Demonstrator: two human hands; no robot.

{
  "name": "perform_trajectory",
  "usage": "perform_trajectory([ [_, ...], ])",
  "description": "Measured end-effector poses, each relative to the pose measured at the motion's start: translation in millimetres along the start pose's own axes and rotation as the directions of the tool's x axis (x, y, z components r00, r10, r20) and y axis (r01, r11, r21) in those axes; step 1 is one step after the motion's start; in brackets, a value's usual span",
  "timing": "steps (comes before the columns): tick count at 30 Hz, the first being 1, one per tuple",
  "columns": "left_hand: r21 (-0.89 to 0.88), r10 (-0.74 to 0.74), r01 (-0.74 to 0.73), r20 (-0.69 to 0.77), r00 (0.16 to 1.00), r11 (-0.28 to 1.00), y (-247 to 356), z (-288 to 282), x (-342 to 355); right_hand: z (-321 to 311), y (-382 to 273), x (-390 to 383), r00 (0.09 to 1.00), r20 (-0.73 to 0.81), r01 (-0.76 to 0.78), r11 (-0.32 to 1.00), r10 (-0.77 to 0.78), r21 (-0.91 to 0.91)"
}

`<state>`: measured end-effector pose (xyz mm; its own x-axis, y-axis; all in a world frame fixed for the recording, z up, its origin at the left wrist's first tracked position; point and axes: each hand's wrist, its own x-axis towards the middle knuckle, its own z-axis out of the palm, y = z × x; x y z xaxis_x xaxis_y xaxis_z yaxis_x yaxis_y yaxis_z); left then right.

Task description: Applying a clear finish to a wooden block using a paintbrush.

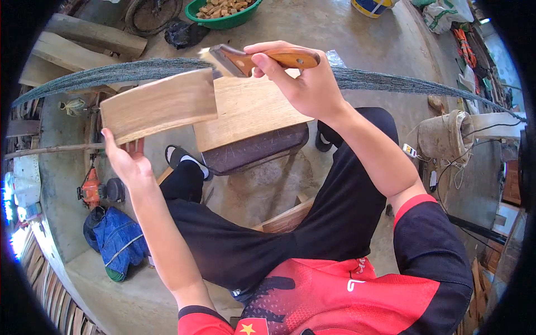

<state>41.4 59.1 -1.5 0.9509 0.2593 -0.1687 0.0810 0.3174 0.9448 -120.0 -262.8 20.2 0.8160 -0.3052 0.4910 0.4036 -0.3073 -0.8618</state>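
My left hand [131, 163] holds up a wooden board [159, 106] at its lower left corner, thumb at the end and fingers beneath. The board is tilted and its right end overlaps a wider pale plank [257, 114] lying flat on a dark support [259, 149]. My right hand [307, 86] is closed round the wooden handle of a flat brush [237, 60]. Pale bristles point left, just above the raised board's right corner. I cannot tell whether bristles and board touch.
A dark net hammock [385, 81] stretches across behind the plank. Beyond it are a green basin [223, 22] of wood pieces and a dark bag [184, 34]. Thick timbers [72, 53] lie far left. An orange tool [91, 188] stands left; a dirty bucket [445, 135] hangs right.
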Motion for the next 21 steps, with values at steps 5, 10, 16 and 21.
perform_trajectory([
  [5,-0.228,-0.203,0.201,0.015,0.979,0.953,-27.7,-16.5,20.5,-0.2,-1.4,3.1,0.998,-0.018,-0.062,0.997,0.061,-0.046],
  [10,-0.264,-0.266,0.26,0.014,0.964,0.929,-35.2,-22.2,33.2,-3.9,-12.8,-4.0,0.958,0.266,0.058,0.982,-0.106,0.182],
  [16,-0.274,-0.299,0.29,0.008,0.954,0.917,-34.3,-20.5,27.2,-14.1,-9.4,2.9,0.983,0.181,-0.092,0.938,0.032,0.334],
  [21,-0.207,-0.292,0.301,0.071,0.954,0.931,-35.1,-10.8,13.5,-14.5,-10.9,9.9,0.998,0.042,-0.065,0.954,0.055,0.292],
])
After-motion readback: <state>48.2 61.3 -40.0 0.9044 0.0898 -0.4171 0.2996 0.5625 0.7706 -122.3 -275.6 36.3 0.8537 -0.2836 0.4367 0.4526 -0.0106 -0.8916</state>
